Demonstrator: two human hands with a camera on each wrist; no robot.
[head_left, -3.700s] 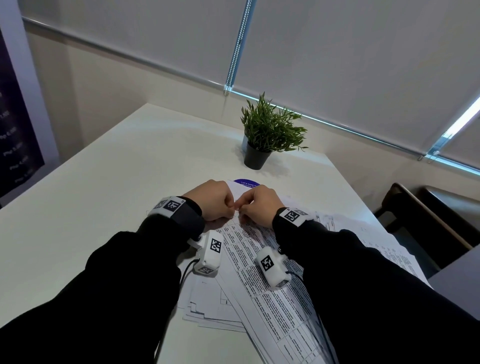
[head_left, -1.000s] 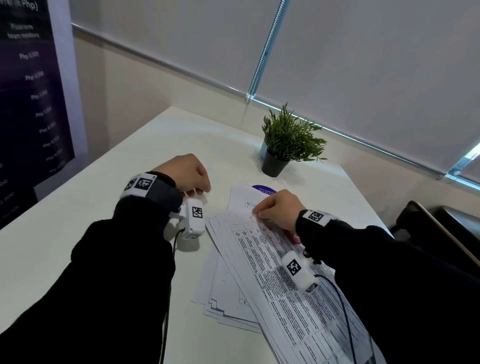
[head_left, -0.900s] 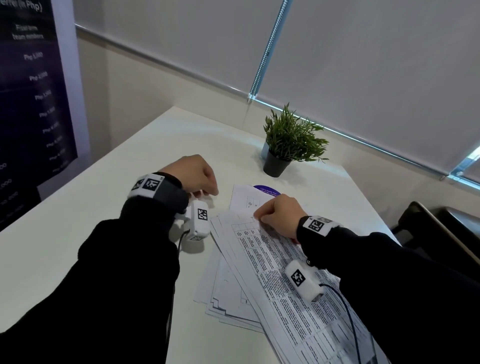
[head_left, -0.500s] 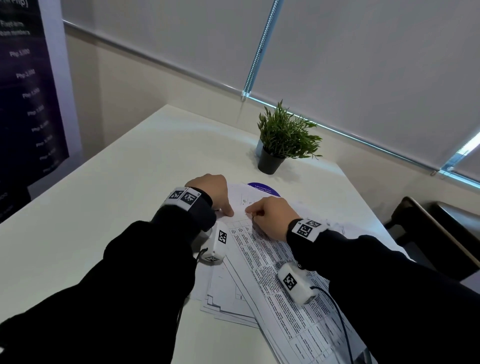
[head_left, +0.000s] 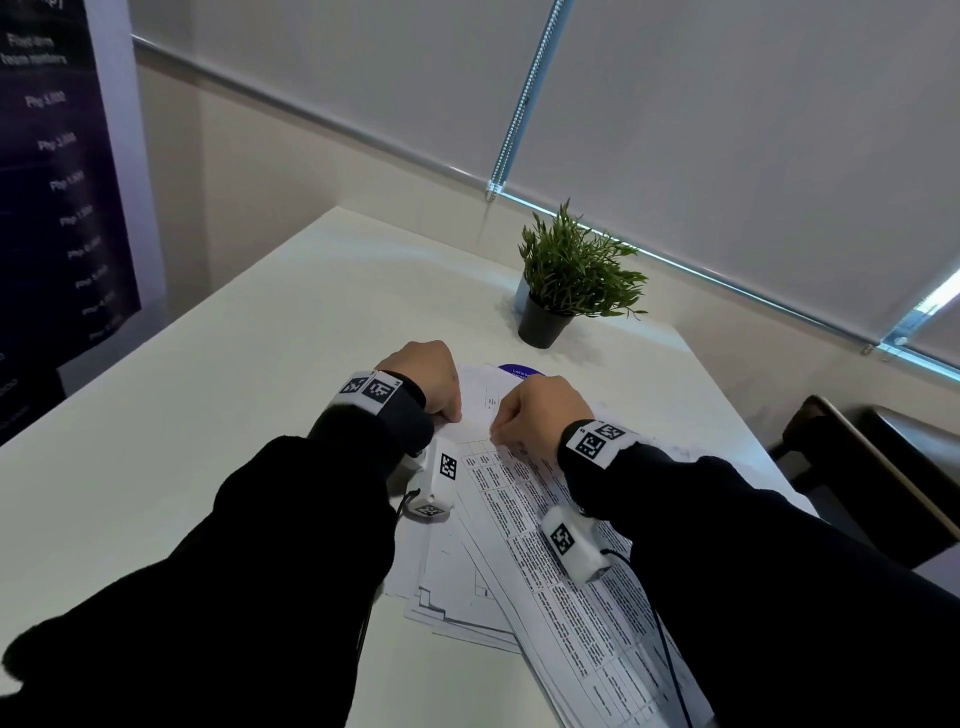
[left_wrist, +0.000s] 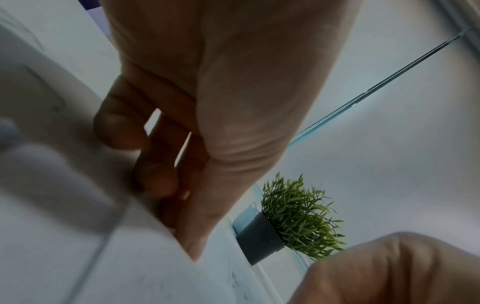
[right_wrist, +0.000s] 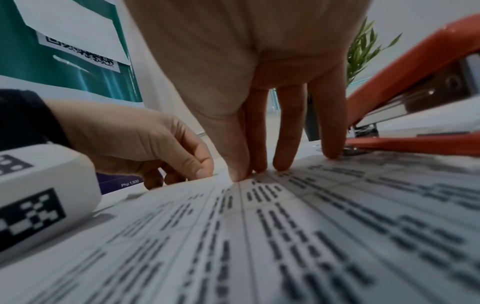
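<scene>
Right wrist view showed it best: the right hand (right_wrist: 246, 51) pointed straight down at the papers (right_wrist: 285, 236). Its fingers (right_wrist: 288, 127) were held straight and close together, tips pressed onto the top printed sheet near its far corner. So it was pressing, not wrapped round anything. Just beside it, the left hand (right_wrist: 135, 139) sat at the same corner, thumb tip against the paper's raised edge. In the left wrist view the left fingers (left_wrist: 155, 170) were curled in under that edge with the thumb laid over the top, which looked like a pinch on the papers.

From the head view, the papers lay in a loose, fanned stack on the pale surface (head_left: 234, 395) right in front of the person. The sheet printed with a table was on top, skewed across the plainer sheets below. Both hands met at the stack's far end, close together but with a small gap between them.

An orange stapler (right_wrist: 415, 67) rested on the papers just beside the right little finger, its top arm raised. A potted plant (head_left: 566, 280) stood farther back near the surface's far edge, and a purple disc (head_left: 519, 370) peeked out past the papers' far end. A dark poster (head_left: 47, 182) stood off to the left.
</scene>
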